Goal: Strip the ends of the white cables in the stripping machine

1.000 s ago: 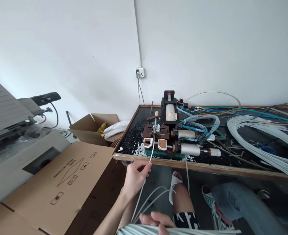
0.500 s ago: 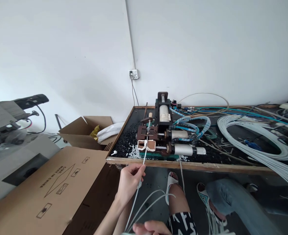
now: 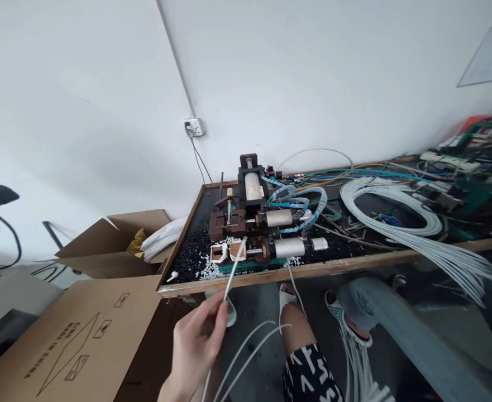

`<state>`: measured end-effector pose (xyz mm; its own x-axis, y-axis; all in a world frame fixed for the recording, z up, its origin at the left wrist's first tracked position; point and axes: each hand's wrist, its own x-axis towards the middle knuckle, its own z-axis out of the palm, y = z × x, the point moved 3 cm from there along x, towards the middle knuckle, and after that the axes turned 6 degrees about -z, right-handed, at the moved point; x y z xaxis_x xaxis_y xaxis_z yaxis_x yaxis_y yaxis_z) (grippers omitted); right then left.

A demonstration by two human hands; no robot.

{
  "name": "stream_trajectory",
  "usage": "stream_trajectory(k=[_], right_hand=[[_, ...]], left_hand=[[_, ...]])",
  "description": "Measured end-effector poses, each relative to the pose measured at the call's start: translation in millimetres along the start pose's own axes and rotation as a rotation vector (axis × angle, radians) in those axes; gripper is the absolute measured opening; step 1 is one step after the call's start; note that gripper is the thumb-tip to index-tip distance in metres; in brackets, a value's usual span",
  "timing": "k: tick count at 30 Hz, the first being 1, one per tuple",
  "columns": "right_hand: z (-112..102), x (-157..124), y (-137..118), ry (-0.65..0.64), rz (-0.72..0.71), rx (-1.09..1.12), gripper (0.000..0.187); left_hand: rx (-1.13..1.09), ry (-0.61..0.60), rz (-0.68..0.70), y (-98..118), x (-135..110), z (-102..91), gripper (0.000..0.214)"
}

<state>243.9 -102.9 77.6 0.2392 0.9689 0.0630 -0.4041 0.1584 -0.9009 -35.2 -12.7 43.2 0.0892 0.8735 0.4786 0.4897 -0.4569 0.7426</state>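
Observation:
My left hand is closed in a pinch on a thin white cable, thumb and index finger pressed together. The cable's free end points up and away, in front of the right jaw of a brown clamp on the wire-stripping machine. Whether it touches the jaw I cannot tell. Below the hand the cable runs down out of view. Two more white cables curve up from the bottom edge. My right hand is out of view.
Black and white scraps litter the wood-edged bench. A coil of white cables lies at right, its ends hanging over the edge. Cardboard boxes stand at left. Another person's leg is at lower right.
The cable end has come out from between the clamp jaws, which now stand apart. My left hand has moved left and down in the view. My right hand has left the view.

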Motion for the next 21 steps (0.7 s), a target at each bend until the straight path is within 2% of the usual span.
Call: stream_trajectory(k=[2,3,5,7,8,9,11,14,17,19,21], right_hand=[[-65.5,31.2,-41.3,0.084,-0.039,-0.001,0.062],[-98.9,44.1,-59.4,0.123,-0.058,-0.002,0.066],[-159.7,62.8,-86.9,0.199,-0.098,-0.010,0.074],[-206.7,72.7,-102.1,0.277,-0.157,-0.037,0.079],[-223.7,75.2,-104.8,0.299,-0.165,-0.049,0.080],[-236.7,76.9,-105.3,0.309,-0.167,-0.065,0.078],[-253.8,79.3,-103.2,0.318,-0.189,-0.086,0.070],[-266.1,83.5,-99.3,0.302,-0.249,-0.093,0.058],[-270.2,85.9,-95.7,0.239,-0.314,-0.070,0.071],[-269.1,84.4,-90.6,0.173,-0.344,-0.058,0.075],[-265.6,81.8,-83.5,0.085,-0.335,-0.076,0.070]], left_hand=[[0.058,-0.097,0.166,22.5,-2.1,-3.0,0.017],[0.087,-0.199,0.208,31.5,-2.1,-0.7,0.016],[0.204,-0.480,0.244,42.2,-1.7,10.6,0.018],[0.399,-0.752,0.270,42.0,-1.1,23.7,0.026],[0.497,-0.832,0.282,39.3,0.4,27.9,0.029],[0.570,-0.862,0.289,36.7,3.1,29.8,0.030],[0.582,-0.810,0.295,36.0,10.5,26.9,0.028],[0.356,-0.723,0.250,49.7,16.6,12.4,0.028],[0.183,-0.790,0.189,70.7,9.0,0.9,0.020],[0.188,-0.858,0.180,80.9,0.4,-1.3,0.014],[0.215,-0.905,0.188,85.2,-6.2,0.2,0.016]])
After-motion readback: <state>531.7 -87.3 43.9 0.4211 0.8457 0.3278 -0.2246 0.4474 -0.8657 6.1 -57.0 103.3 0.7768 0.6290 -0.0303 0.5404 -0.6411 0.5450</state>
